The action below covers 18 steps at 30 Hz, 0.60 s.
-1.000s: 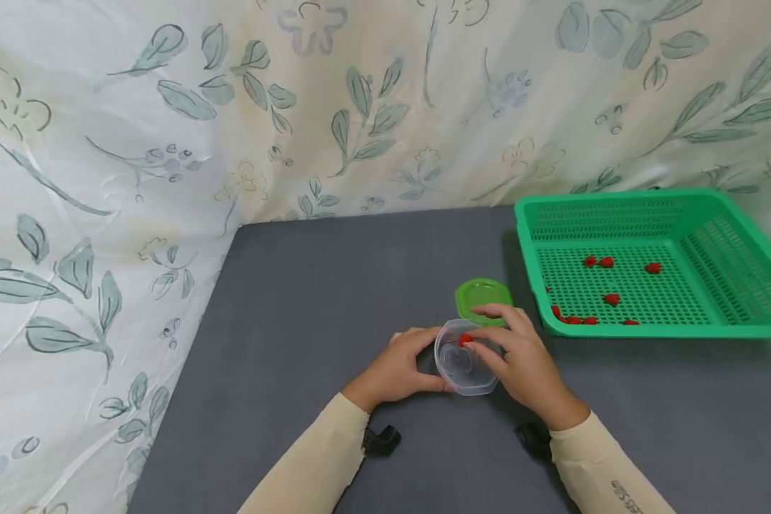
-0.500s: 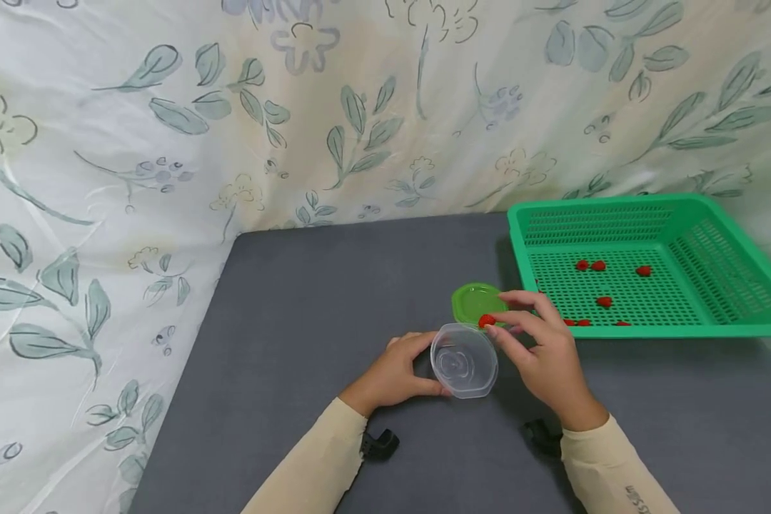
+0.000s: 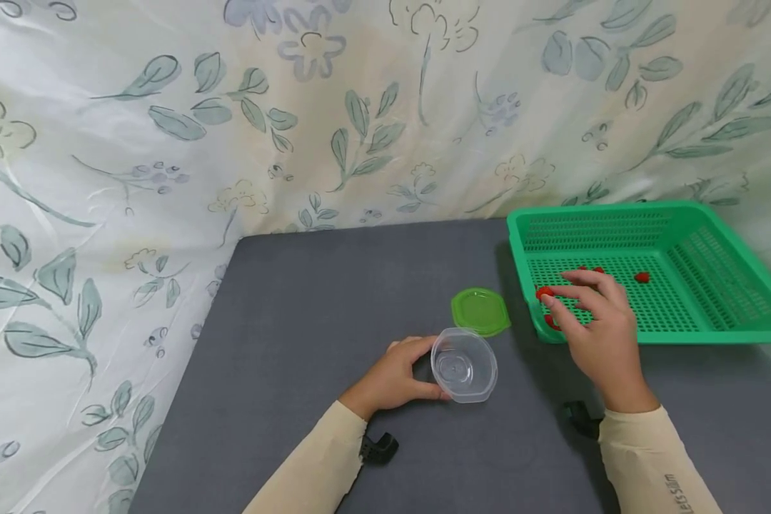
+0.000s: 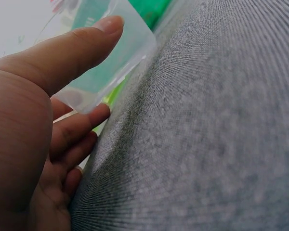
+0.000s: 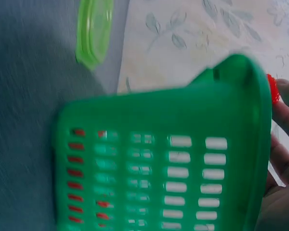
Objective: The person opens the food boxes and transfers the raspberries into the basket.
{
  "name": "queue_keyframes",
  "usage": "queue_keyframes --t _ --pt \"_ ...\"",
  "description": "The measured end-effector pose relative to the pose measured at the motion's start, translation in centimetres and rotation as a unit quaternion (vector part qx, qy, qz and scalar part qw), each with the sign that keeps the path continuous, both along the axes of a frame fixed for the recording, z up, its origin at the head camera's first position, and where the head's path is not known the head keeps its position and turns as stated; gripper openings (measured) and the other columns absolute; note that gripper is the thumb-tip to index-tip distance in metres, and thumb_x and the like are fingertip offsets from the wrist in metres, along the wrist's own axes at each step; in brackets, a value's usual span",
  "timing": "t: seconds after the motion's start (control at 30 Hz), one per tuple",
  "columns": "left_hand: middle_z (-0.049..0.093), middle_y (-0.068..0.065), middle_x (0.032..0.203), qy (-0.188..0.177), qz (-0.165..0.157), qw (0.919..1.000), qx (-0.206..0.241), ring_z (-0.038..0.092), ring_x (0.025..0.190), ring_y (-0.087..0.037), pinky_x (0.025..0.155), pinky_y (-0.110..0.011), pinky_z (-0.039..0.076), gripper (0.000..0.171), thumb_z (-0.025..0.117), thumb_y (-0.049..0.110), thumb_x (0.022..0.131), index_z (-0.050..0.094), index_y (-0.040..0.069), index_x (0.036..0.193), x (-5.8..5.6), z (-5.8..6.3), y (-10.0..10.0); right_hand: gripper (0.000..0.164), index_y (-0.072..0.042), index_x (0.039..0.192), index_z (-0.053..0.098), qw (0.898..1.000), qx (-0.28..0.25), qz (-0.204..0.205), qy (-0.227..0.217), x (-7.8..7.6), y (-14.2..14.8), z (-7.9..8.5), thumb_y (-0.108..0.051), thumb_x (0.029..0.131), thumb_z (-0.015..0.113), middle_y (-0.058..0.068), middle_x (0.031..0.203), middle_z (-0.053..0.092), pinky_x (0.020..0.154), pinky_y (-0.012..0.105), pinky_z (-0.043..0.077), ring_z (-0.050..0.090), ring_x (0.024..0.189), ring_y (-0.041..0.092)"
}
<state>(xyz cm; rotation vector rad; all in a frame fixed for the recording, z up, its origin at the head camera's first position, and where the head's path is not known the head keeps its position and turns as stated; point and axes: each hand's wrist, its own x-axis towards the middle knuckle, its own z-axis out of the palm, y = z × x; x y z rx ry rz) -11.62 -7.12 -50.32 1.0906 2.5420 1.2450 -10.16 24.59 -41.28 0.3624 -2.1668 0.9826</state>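
Observation:
My left hand (image 3: 395, 378) grips the side of a clear plastic tub (image 3: 465, 365) on the grey table, thumb and fingers on either side of its wall. The tub leans a little; in the left wrist view its translucent wall (image 4: 135, 41) shows close by the thumb. Between the thumb and fingertips of my right hand (image 3: 597, 328) is a small red raspberry (image 3: 544, 293), bumpy in the right wrist view. That hand hovers over the left end of a green slotted basket (image 3: 713, 337), hiding part of its inside. Several more raspberries (image 3: 642, 277) lie on the basket floor.
A green lid (image 3: 480, 311) lies flat on the table just behind the tub, left of the basket. Behind the table hangs a white cloth (image 3: 360, 107) with leaf and flower prints. The basket's rim stands well above the table.
My right hand has carried the raspberry away from inside the tub, to the right, past the lid and over the basket. My left hand keeps its grip on the tub.

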Motion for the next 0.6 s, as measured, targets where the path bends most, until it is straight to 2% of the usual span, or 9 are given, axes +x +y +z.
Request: queue_keyframes --t 0.13,0.27,0.5,0.6 --pt "0.053 0.018 0.129 0.002 -0.003 1.0000 0.002 0.043 0.118 -0.002 0.097 -0.037 0.027 0.084 0.079 0.058 0.068 0.044 0.036 0.141 -0.2 -0.2 0.2 0.020 0.001 0.095 0.073 0.999 0.001 -0.027 -0.017 -0.2 1.4 0.3 -0.001 0.076 0.079 0.011 0.118 0.060 0.076 0.018 0.034 0.049 0.110 0.027" --pt "0.053 0.017 0.130 0.006 -0.009 0.9999 0.008 0.043 0.118 -0.002 0.098 -0.038 0.027 0.084 0.079 0.057 0.068 0.045 0.035 0.141 -0.3 -0.2 0.5 0.018 0.001 0.095 0.073 0.999 -0.014 -0.044 -0.028 -0.4 2.4 0.4 -0.003 0.079 0.078 0.011 0.116 0.060 0.071 0.016 0.034 0.048 0.108 0.023" --pt "0.051 0.020 0.130 0.004 -0.010 0.9999 0.004 0.042 0.118 -0.001 0.098 -0.037 0.027 0.084 0.079 0.058 0.068 0.043 0.039 0.141 -0.4 -0.2 0.7 0.020 -0.002 0.100 0.073 0.996 -0.019 -0.064 -0.063 -0.3 3.0 0.3 -0.007 0.081 0.076 0.007 0.120 0.058 0.069 0.014 0.035 0.046 0.113 0.017" --pt "0.051 0.021 0.131 0.005 -0.015 0.9999 0.004 0.042 0.119 0.000 0.098 -0.037 0.026 0.083 0.078 0.059 0.068 0.043 0.039 0.141 -0.4 -0.2 0.7 0.022 -0.003 0.103 0.073 0.995 -0.019 -0.069 -0.063 -0.2 3.0 0.4 -0.007 0.082 0.075 0.005 0.122 0.058 0.069 0.014 0.035 0.046 0.114 0.015"
